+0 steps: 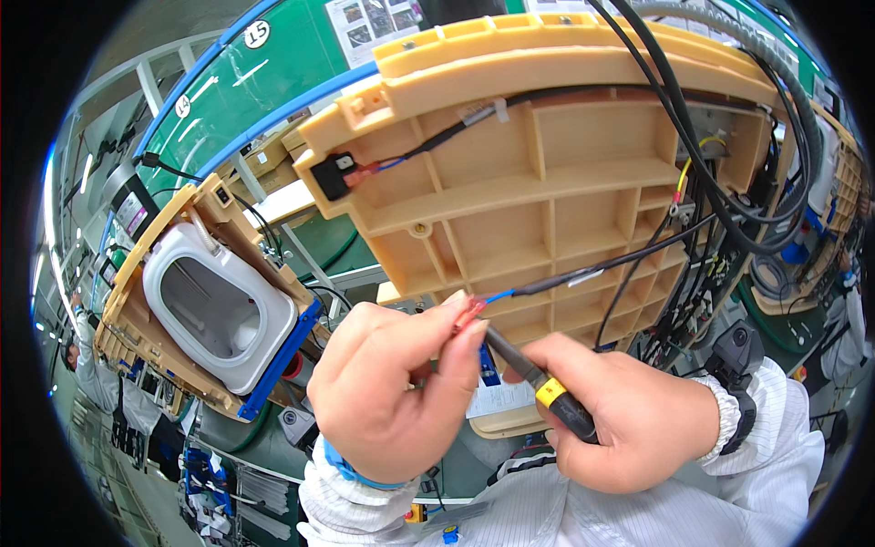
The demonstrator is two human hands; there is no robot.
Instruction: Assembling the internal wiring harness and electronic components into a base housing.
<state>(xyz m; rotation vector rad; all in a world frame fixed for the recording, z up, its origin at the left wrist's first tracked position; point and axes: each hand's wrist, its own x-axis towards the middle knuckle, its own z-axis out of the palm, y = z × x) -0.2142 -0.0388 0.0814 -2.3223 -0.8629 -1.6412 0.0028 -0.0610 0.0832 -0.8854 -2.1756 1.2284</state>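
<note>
Red connector (468, 315), blue wire (499, 296), yellow-banded black tool (550, 392), tan panel (583, 137)

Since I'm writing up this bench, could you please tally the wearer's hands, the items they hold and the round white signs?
Left hand, right hand: 2
Black tool with yellow band: 1
Red-ended cable: 1
Round white signs: 2
Total: 6

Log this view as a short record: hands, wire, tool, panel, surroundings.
left hand: pinching red terminal sleeve
blue wire: between black sleeving and red terminal sleeve
right hand: gripping black-handled tool, yellow-banded
tool tip: near red sleeve; contact unclear
panel: beige, ribbed, beyond hands
panel's upper left: black electrical block, wired
far left: white oval basin
</note>
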